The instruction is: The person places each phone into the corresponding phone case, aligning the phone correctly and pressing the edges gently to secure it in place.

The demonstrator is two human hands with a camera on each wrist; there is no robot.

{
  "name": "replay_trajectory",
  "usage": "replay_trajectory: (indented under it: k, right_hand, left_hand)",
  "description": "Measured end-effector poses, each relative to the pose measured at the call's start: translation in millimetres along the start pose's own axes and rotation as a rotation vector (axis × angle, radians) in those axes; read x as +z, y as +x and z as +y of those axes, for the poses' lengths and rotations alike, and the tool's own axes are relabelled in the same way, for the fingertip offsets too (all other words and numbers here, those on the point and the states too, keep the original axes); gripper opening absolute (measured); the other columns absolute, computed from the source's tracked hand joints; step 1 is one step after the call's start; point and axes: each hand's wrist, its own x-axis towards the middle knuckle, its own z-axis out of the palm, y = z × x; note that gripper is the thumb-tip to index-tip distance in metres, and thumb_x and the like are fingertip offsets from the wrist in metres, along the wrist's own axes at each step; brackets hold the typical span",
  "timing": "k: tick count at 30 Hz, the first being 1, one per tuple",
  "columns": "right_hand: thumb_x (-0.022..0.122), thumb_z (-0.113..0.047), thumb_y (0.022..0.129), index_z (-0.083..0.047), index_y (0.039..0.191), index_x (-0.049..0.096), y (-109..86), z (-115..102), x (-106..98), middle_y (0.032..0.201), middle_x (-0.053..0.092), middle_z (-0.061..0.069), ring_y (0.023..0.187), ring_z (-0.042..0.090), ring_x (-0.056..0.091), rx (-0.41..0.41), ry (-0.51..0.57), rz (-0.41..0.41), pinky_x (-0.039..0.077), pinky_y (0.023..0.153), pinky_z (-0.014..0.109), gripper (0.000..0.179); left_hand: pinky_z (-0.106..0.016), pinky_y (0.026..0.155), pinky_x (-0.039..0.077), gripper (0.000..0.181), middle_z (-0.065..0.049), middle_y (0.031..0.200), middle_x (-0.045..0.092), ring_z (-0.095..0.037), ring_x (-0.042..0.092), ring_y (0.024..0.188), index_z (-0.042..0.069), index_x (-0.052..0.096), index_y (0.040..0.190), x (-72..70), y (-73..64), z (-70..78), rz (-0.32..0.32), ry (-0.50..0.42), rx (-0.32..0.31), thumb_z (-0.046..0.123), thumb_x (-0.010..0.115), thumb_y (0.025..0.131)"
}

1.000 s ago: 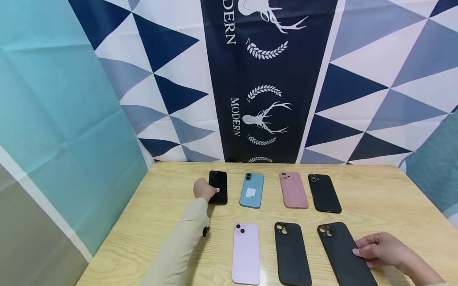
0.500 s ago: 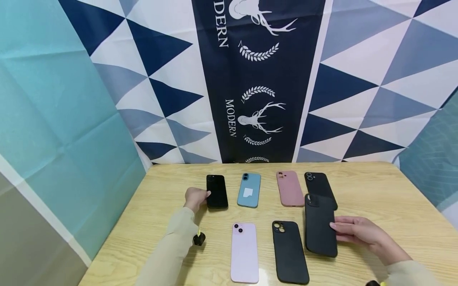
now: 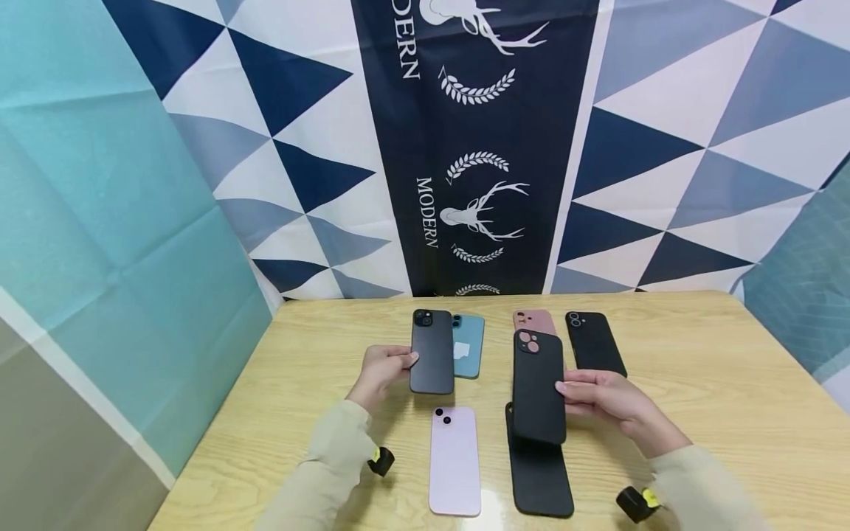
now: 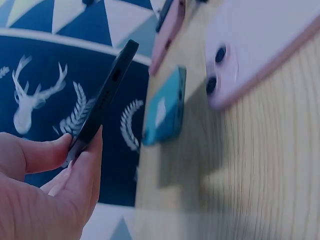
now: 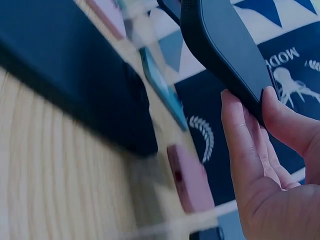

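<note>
My left hand pinches a dark smartphone by its left edge, thumb on its back. The phone is raised, partly covering the teal phone behind it in the head view. In the left wrist view the smartphone shows edge-on, its port end visible. My right hand grips a black phone case by its right side, thumb on the back. Pink shows through the case's camera holes. This case overlaps a pink case and another black case lying below it. Thumb and fingers pinch the case's edge in the right wrist view.
On the wooden table lie a teal phone with a white patch, a lilac phone in front, and a black phone-shaped piece at back right. A patterned cloth hangs behind the table.
The left hand has lifted the dark smartphone off the table and moved it right. The right hand has raised the black case from the front right and carried it left.
</note>
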Motion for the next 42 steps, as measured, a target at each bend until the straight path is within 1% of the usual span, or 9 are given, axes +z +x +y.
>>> replay_trajectory:
  k: [3, 5, 10, 12, 15, 20, 25, 33, 42]
  right_hand:
    - [0.064, -0.011, 0.092, -0.013, 0.105, 0.064, 3.3, -3, 10, 0.092, 0.073, -0.008, 0.084, 0.006, 0.071, -0.015, -0.003, 0.007, 0.06, 0.079, 0.026, 0.014]
    - [0.065, -0.012, 0.091, -0.006, 0.113, 0.061, 5.1, -4, 16, 0.092, 0.073, -0.009, 0.084, 0.005, 0.07, -0.017, -0.013, 0.018, 0.059, 0.079, 0.026, 0.022]
    - [0.064, -0.01, 0.092, 0.02, 0.137, 0.031, 8.4, -2, 30, 0.091, 0.071, -0.011, 0.085, 0.002, 0.069, -0.013, -0.024, 0.036, 0.059, 0.079, 0.025, 0.064]
    - [0.063, -0.009, 0.092, 0.022, 0.141, 0.02, 9.3, -2, 35, 0.092, 0.07, -0.011, 0.085, 0.0, 0.068, -0.007, -0.024, 0.047, 0.059, 0.079, 0.024, 0.072]
    - [0.063, -0.01, 0.092, 0.023, 0.142, 0.013, 12.3, -3, 44, 0.096, 0.069, -0.01, 0.087, 0.0, 0.067, -0.006, -0.024, 0.068, 0.059, 0.081, 0.025, 0.078]
    - [0.066, -0.011, 0.09, 0.022, 0.143, 0.017, 19.2, -8, 60, 0.1, 0.068, -0.006, 0.087, 0.001, 0.067, -0.025, -0.036, 0.089, 0.059, 0.082, 0.027, 0.079]
    - [0.065, -0.01, 0.09, 0.021, 0.141, 0.022, 22.2, -12, 69, 0.094, 0.069, -0.008, 0.084, 0.002, 0.068, -0.03, -0.06, 0.102, 0.06, 0.08, 0.028, 0.074]
    - [0.067, -0.013, 0.09, 0.018, 0.142, 0.025, 22.4, -11, 74, 0.101, 0.069, -0.004, 0.088, 0.003, 0.068, -0.029, -0.074, 0.132, 0.059, 0.082, 0.03, 0.073]
    - [0.067, -0.014, 0.09, 0.02, 0.138, 0.032, 19.8, -12, 78, 0.095, 0.069, -0.007, 0.085, 0.003, 0.069, -0.038, -0.09, 0.151, 0.06, 0.081, 0.028, 0.068]
  left_hand:
    - [-0.034, 0.085, 0.059, 0.03, -0.026, 0.113, 0.068, -0.017, 0.072, 0.085, -0.011, 0.063, 0.116, 5.3, -9.9, 4.4, -0.04, -0.011, 0.014, 0.004, 0.064, 0.09]
    - [-0.033, 0.084, 0.059, 0.03, -0.025, 0.112, 0.068, -0.015, 0.071, 0.083, -0.011, 0.062, 0.116, 8.5, -16.7, 5.6, -0.065, -0.017, 0.023, 0.004, 0.064, 0.09]
    - [-0.032, 0.083, 0.059, 0.032, -0.024, 0.111, 0.07, -0.014, 0.071, 0.083, -0.011, 0.062, 0.116, 15.6, -34.2, 6.4, -0.118, -0.03, 0.044, 0.005, 0.064, 0.089]
    - [-0.032, 0.082, 0.06, 0.032, -0.023, 0.11, 0.07, -0.013, 0.071, 0.084, -0.011, 0.062, 0.116, 18.8, -39.8, 6.0, -0.13, -0.034, 0.055, 0.006, 0.065, 0.089]
    - [-0.033, 0.081, 0.06, 0.033, -0.023, 0.109, 0.071, -0.012, 0.071, 0.085, -0.01, 0.062, 0.117, 23.5, -46.6, 6.3, -0.136, -0.042, 0.071, 0.007, 0.065, 0.089]
    - [-0.031, 0.078, 0.06, 0.034, -0.023, 0.108, 0.071, -0.013, 0.071, 0.086, -0.009, 0.063, 0.118, 30.1, -55.5, 8.2, -0.151, -0.052, 0.083, 0.007, 0.067, 0.088]
    - [-0.029, 0.076, 0.06, 0.036, -0.023, 0.109, 0.071, -0.011, 0.07, 0.085, -0.009, 0.062, 0.12, 35.3, -62.1, 8.3, -0.175, -0.073, 0.088, 0.007, 0.068, 0.088]
    - [-0.03, 0.077, 0.06, 0.037, -0.026, 0.111, 0.069, -0.015, 0.07, 0.09, -0.013, 0.059, 0.121, 39.7, -67.5, 3.5, -0.173, -0.096, 0.114, 0.004, 0.065, 0.088]
    - [-0.031, 0.077, 0.06, 0.032, -0.028, 0.108, 0.069, -0.019, 0.072, 0.088, -0.014, 0.06, 0.118, 48.0, -71.8, 2.5, -0.204, -0.134, 0.125, -0.001, 0.063, 0.088]
